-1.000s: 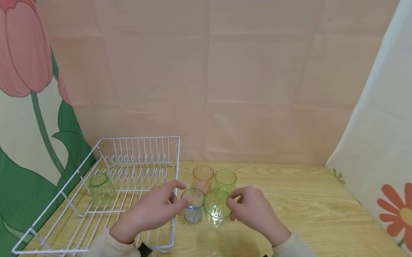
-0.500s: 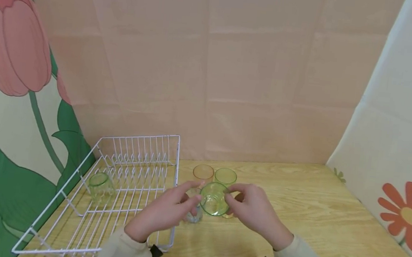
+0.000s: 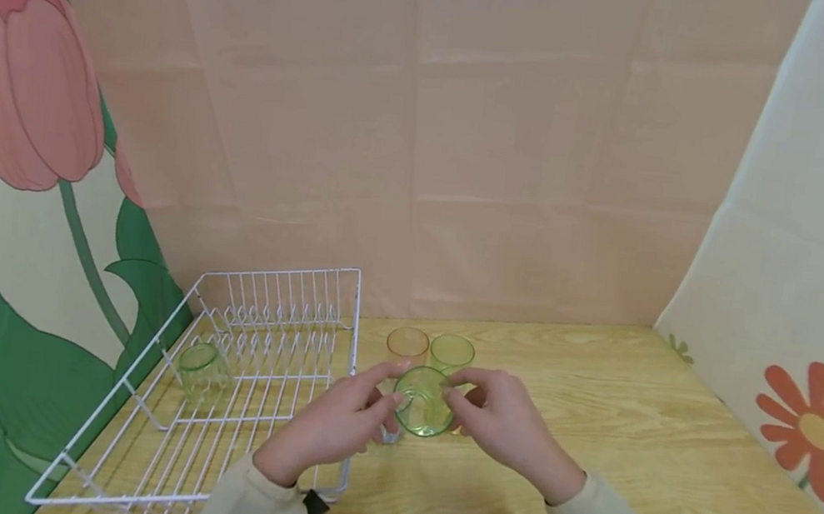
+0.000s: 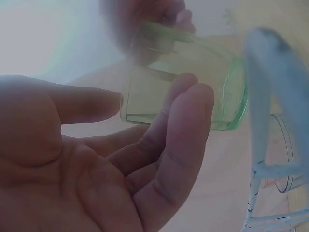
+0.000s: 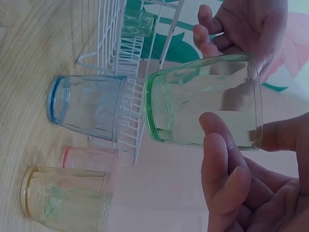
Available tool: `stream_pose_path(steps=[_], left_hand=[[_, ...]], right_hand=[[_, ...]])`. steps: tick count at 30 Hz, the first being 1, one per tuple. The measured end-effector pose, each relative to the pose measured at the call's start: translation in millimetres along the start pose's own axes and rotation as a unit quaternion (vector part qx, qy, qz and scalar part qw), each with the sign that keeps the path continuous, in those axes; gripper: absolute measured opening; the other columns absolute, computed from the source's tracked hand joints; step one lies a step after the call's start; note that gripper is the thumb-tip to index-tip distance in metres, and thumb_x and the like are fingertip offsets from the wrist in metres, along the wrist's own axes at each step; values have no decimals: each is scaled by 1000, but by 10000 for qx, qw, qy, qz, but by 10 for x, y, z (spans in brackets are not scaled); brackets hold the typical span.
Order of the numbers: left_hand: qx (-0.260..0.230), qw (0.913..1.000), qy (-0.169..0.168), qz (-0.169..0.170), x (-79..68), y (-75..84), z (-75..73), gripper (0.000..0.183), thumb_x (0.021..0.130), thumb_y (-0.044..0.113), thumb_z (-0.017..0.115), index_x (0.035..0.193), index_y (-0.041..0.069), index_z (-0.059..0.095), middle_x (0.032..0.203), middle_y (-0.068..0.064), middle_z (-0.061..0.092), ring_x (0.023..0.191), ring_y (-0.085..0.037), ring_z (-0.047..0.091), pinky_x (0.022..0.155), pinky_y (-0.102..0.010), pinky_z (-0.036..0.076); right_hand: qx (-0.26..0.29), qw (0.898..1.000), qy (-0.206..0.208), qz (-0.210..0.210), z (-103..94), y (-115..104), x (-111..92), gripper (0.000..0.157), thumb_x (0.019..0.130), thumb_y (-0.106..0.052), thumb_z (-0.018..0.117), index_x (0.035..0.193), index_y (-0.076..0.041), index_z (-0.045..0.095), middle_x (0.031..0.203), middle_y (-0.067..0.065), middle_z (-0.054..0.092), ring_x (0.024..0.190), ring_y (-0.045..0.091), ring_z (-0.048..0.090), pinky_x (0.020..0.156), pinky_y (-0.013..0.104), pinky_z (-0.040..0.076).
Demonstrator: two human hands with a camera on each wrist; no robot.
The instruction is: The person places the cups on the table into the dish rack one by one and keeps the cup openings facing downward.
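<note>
A light green glass (image 3: 423, 413) is held up above the table between both hands, its mouth facing the head camera. My right hand (image 3: 508, 418) pinches its rim from the right, thumb at the rim and fingers along the outer wall. From the left, my left hand (image 3: 338, 421) grips the rim side in the same way, as the left wrist view shows with the glass wall (image 4: 159, 92) beside its fingers. Just below stands a blue glass (image 5: 87, 106), mostly hidden in the head view. A yellow glass (image 5: 65, 198) stands near it, behind my right hand.
To the left is a white wire dish rack (image 3: 255, 421), with an upturned green glass (image 3: 203, 377) in it. A pinkish-orange glass (image 3: 407, 344) and a yellow-green glass (image 3: 451, 351) stand farther back on the wooden table (image 3: 590, 426).
The green glass has risen off the table and shifted slightly left in my right hand. My left hand has moved right to take hold of its other side.
</note>
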State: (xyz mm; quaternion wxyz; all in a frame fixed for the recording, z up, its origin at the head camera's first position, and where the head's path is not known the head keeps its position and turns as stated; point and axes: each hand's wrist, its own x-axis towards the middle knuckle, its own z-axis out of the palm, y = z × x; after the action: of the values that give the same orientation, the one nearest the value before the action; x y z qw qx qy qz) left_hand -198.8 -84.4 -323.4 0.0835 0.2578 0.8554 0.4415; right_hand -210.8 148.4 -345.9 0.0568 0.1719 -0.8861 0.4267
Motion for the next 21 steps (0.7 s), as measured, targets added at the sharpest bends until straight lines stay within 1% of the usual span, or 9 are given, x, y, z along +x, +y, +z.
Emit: stream_pose_path(steps=[3,7,10,13,16,21], left_hand=[[76,10000,11,54,-2,-2,4,48,107,26,49,153,19,39,80,2,68,69,-13,64,57,-30,54],[265,9996,35,128,-15,10,15,46,106,25,50,150,17,41,80,3,69,69,-11,63,57,-29,53],[379,9991,49,169,-26,25,28,45,105,24,51,148,16,42,82,3,69,70,-10,62,58,-29,52],[449,9987,49,231,-36,29,42,44,104,24,52,146,15,44,83,3,69,71,-11,63,60,-29,52],[551,9980,50,320,-38,19,55,43,104,25,53,145,15,45,83,5,69,74,-10,65,63,-28,52],[810,9953,40,526,-33,-4,74,43,104,26,54,144,15,46,83,7,69,73,-6,64,68,-26,52]], right_hand=[[419,9991,-56,55,-11,18,6,35,102,-30,57,113,0,70,66,2,68,56,19,65,50,31,53],[767,9964,-115,340,-31,34,21,45,105,-39,50,119,-1,68,67,5,68,58,23,66,48,30,51],[784,9952,-140,575,-42,45,32,48,105,-44,49,120,-2,67,65,5,66,57,22,65,43,28,45],[851,9937,-177,706,-50,63,44,49,104,-45,48,115,-2,68,64,6,65,56,22,65,43,27,43],[915,9923,-238,800,-55,89,59,51,104,-48,48,112,-2,69,64,7,65,55,22,65,42,26,42],[943,9901,-366,970,-61,127,76,57,102,-53,47,115,-2,68,66,7,67,55,23,65,43,29,42]])
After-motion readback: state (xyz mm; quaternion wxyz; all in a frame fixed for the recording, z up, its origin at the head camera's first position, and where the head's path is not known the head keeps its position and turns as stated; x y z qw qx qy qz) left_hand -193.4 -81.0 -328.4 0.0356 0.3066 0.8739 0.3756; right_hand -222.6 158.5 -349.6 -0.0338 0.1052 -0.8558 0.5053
